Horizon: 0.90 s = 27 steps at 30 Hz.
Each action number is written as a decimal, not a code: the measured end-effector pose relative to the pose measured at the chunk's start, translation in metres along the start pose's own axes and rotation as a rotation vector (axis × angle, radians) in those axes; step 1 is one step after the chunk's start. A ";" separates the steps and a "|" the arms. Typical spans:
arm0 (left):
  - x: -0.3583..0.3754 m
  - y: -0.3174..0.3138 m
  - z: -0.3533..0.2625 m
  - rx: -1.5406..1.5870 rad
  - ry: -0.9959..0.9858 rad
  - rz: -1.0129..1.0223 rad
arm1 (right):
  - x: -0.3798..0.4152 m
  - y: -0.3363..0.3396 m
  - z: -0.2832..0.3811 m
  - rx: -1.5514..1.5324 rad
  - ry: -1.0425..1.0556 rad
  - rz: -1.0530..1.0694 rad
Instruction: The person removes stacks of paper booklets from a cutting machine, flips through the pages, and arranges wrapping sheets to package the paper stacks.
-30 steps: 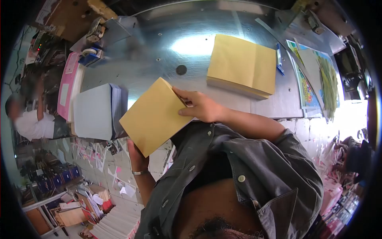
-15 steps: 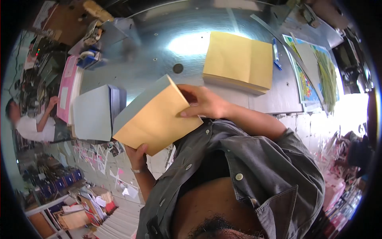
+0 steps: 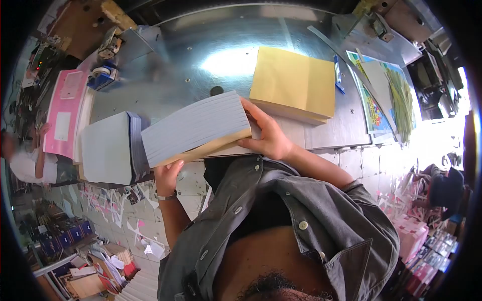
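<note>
I hold a thick stack of booklets (image 3: 196,128) in both hands, tilted at the metal table's front edge. Its layered grey-blue side is turned up, and a yellow cover shows along the side nearest my body. At the lower left corner, my left hand (image 3: 168,176) grips with the thumb on the near side; its other fingers are mostly hidden. My right hand (image 3: 271,138) closes around the right end, fingers behind and thumb in front. Just left of the held stack stands another stack with a pale grey cover (image 3: 105,145). A yellow-covered stack (image 3: 293,83) lies to the right.
Beyond is the metal table (image 3: 165,95) with a round dark hole. A blue pen (image 3: 338,75), a metal strip (image 3: 346,60) and colourful printed sheets (image 3: 371,100) lie right. Pink-covered papers (image 3: 65,113) and a blue tape dispenser (image 3: 104,78) are left, near another person (image 3: 35,163).
The held stack has turned so its yellow face, earlier toward me, now faces down and the grey-blue layered side faces up. Both hands stay on it. The person at left has shifted.
</note>
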<state>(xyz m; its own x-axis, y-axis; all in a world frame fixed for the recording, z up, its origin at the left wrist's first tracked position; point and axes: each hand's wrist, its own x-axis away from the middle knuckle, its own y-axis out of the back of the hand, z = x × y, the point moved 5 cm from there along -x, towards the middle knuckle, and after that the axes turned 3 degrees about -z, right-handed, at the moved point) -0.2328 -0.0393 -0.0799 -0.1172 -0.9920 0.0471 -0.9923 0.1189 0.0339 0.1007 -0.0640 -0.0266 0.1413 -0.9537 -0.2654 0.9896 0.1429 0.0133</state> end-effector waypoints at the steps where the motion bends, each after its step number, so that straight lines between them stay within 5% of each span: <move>1: 0.006 -0.007 -0.004 0.131 -0.041 -0.062 | 0.005 -0.005 0.003 0.019 -0.006 -0.031; 5: 0.010 -0.010 0.019 0.381 -0.233 -0.168 | 0.014 -0.024 0.013 0.162 -0.047 -0.080; 10: 0.018 0.013 0.032 -0.001 -0.262 -0.067 | 0.013 -0.024 0.012 0.189 -0.049 -0.020; 17: 0.019 0.015 -0.019 -0.046 0.012 -0.062 | 0.013 -0.005 0.022 0.290 0.032 0.002; 27: 0.005 0.028 -0.048 -0.482 0.014 0.037 | 0.013 0.016 0.024 0.318 0.075 0.024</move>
<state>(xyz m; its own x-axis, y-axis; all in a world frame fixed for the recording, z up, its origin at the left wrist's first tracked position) -0.2594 -0.0384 -0.0306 -0.1480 -0.9865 0.0703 -0.8561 0.1634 0.4902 0.1192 -0.0803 -0.0067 0.1742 -0.9272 -0.3314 0.9459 0.0641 0.3179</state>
